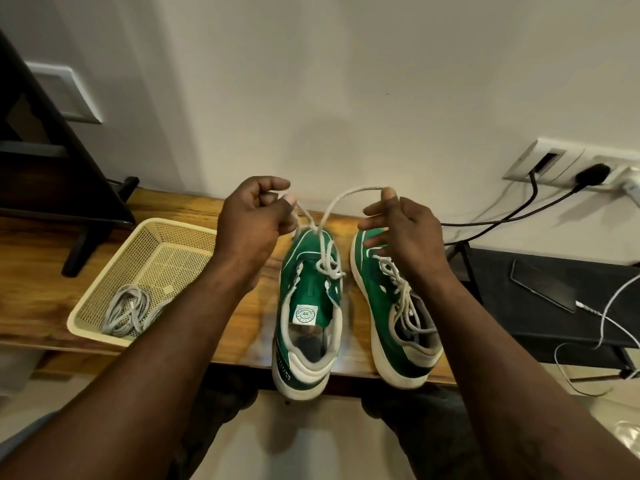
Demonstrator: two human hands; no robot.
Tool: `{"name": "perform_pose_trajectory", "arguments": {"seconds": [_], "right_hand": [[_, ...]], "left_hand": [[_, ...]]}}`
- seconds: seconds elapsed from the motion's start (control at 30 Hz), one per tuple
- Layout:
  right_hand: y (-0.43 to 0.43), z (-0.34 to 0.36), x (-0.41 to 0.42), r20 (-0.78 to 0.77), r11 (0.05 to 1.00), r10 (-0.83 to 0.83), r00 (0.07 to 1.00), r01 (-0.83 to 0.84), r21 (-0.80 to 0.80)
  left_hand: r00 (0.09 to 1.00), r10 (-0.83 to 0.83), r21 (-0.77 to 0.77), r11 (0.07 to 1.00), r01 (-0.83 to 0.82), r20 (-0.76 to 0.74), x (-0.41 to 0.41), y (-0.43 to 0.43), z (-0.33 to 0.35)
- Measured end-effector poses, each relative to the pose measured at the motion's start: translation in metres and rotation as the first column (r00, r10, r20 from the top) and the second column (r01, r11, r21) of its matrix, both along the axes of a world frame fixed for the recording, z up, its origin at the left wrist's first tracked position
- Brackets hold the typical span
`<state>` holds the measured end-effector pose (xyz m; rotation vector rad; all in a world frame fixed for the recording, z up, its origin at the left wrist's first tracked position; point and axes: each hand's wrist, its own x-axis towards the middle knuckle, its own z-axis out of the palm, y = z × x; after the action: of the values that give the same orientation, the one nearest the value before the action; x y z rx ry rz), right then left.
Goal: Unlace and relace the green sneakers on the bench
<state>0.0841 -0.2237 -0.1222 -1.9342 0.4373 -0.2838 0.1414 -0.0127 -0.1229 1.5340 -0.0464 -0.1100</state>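
Observation:
Two green sneakers with white soles stand side by side on the wooden bench point(31, 299), toes toward the wall. The left sneaker point(308, 306) has its white lace point(329, 258) threaded only through the eyelets near the toe, and its tongue lies bare. Both lace ends rise from it. My left hand point(252, 220) pinches one end above the toe. My right hand point(398, 223) pinches the other end between thumb and forefinger, its other fingers spread. The right sneaker point(394, 306) is laced, with its lace lying loose over the opening.
A cream plastic basket point(166, 237) holding a coiled grey cable point(128, 306) sits on the bench left of the sneakers. A dark screen stand point(86, 244) is at far left. Right of the bench, a black table point(554, 299) carries a phone point(543, 289) and cables from a wall socket point(571, 164).

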Motion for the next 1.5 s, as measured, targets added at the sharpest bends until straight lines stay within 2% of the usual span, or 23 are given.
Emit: {"name": "perform_pose_trajectory", "arguments": {"seconds": [0.03, 0.07, 0.1, 0.17, 0.2, 0.27, 0.3, 0.33, 0.37, 0.5, 0.57, 0.6, 0.63, 0.67, 0.73, 0.77, 0.83, 0.93, 1.0, 1.1, 1.17, 1.4, 1.5], "right_hand": [[-0.001, 0.001, 0.0, 0.017, 0.997, -0.051, 0.999, 0.05, 0.055], [-0.001, 0.001, 0.001, 0.023, 0.993, -0.082, 0.996, 0.08, 0.082], [0.0, 0.0, 0.001, 0.025, 0.992, -0.099, 0.995, 0.097, 0.075], [0.0, -0.002, 0.001, 0.008, 0.992, -0.101, 0.995, 0.102, -0.068], [0.002, -0.002, 0.0, -0.012, 0.981, -0.105, 0.994, 0.102, -0.166], [0.004, -0.003, 0.001, -0.026, 0.952, -0.127, 0.992, 0.115, -0.284], [0.003, -0.003, 0.001, -0.009, 0.947, -0.144, 0.99, 0.135, -0.29], [0.004, -0.003, 0.002, 0.013, 0.951, -0.156, 0.988, 0.154, -0.267], [0.004, -0.002, 0.002, 0.039, 0.962, -0.155, 0.987, 0.16, -0.219], [0.007, 0.001, 0.005, 0.221, 0.988, -0.127, 0.967, 0.103, 0.116], [0.007, 0.008, 0.006, 0.291, 0.917, -0.148, 0.945, 0.021, 0.399], [0.006, 0.013, 0.005, 0.292, 0.832, -0.155, 0.944, -0.035, 0.554], [0.005, 0.014, 0.004, 0.276, 0.768, -0.15, 0.95, -0.064, 0.637], [0.006, 0.015, 0.002, 0.25, 0.768, -0.119, 0.961, -0.071, 0.637], [0.006, 0.008, 0.0, 0.132, 0.92, 0.011, 0.991, -0.062, 0.388], [0.007, 0.004, -0.001, 0.046, 0.974, 0.07, 0.996, -0.078, 0.21], [0.011, -0.007, 0.0, -0.126, 0.985, 0.169, 0.978, -0.173, -0.024], [0.014, -0.026, 0.002, -0.342, 0.909, 0.193, 0.92, -0.299, -0.291], [0.013, -0.036, 0.004, -0.428, 0.842, 0.171, 0.887, -0.358, -0.404], [0.014, -0.041, 0.002, -0.488, 0.772, 0.184, 0.853, -0.432, -0.466], [0.016, -0.044, 0.001, -0.487, 0.761, 0.19, 0.853, -0.441, -0.476], [0.014, -0.052, 0.004, -0.403, 0.811, 0.154, 0.902, -0.349, -0.47], [0.011, -0.054, 0.004, -0.357, 0.827, 0.152, 0.922, -0.317, -0.465]], "left_hand": [[0.998, -0.062, -0.139, 0.988, 0.061, -0.007, 0.002, 0.002, 0.001], [0.993, -0.116, -0.18, 0.977, 0.119, 0.026, 0.005, 0.003, 0.003], [0.986, -0.153, -0.132, 0.978, 0.161, 0.068, 0.007, 0.004, 0.005], [0.981, -0.17, 0.163, 0.975, 0.154, 0.094, 0.008, 0.005, 0.007], [0.984, -0.164, 0.365, 0.922, 0.129, 0.068, 0.006, 0.005, 0.006], [0.985, -0.169, 0.693, 0.707, 0.144, -0.033, 0.003, 0.006, -0.004], [0.981, -0.182, 0.777, 0.606, 0.169, -0.071, 0.002, 0.005, -0.011], [0.976, -0.201, 0.822, 0.539, 0.185, -0.087, 0.0, 0.004, -0.016], [0.971, -0.225, 0.837, 0.513, 0.192, -0.085, -0.001, 0.001, -0.018], [0.929, -0.345, 0.768, 0.554, 0.32, -0.138, -0.012, -0.016, -0.025], [0.907, -0.385, 0.813, 0.465, 0.35, -0.17, -0.021, -0.024, -0.035], [0.899, -0.398, 0.851, 0.393, 0.348, -0.184, -0.024, -0.026, -0.041], [0.892, -0.406, 0.881, 0.327, 0.343, -0.197, -0.027, -0.028, -0.046], [0.89, -0.406, 0.9, 0.275, 0.337, -0.209, -0.028, -0.028, -0.05], [0.889, -0.402, 0.913, 0.234, 0.333, -0.221, -0.028, -0.029, -0.054], [0.888, -0.402, 0.911, 0.237, 0.336, -0.223, -0.028, -0.029, -0.054], [0.895, -0.385, 0.885, 0.304, 0.352, -0.223, -0.026, -0.027, -0.054], [0.919, -0.273, 0.709, 0.585, 0.394, -0.285, -0.024, -0.025, -0.055], [0.919, -0.201, 0.577, 0.727, 0.371, -0.339, -0.024, -0.025, -0.057], [0.923, -0.151, 0.492, 0.81, 0.32, -0.354, -0.024, -0.028, -0.062], [0.925, -0.121, 0.45, 0.846, 0.286, -0.36, -0.025, -0.031, -0.065], [0.869, -0.041, 0.295, 0.932, 0.211, -0.492, -0.026, -0.035, -0.065], [0.856, -0.087, 0.285, 0.921, 0.264, -0.509, -0.032, -0.035, -0.066]]}}
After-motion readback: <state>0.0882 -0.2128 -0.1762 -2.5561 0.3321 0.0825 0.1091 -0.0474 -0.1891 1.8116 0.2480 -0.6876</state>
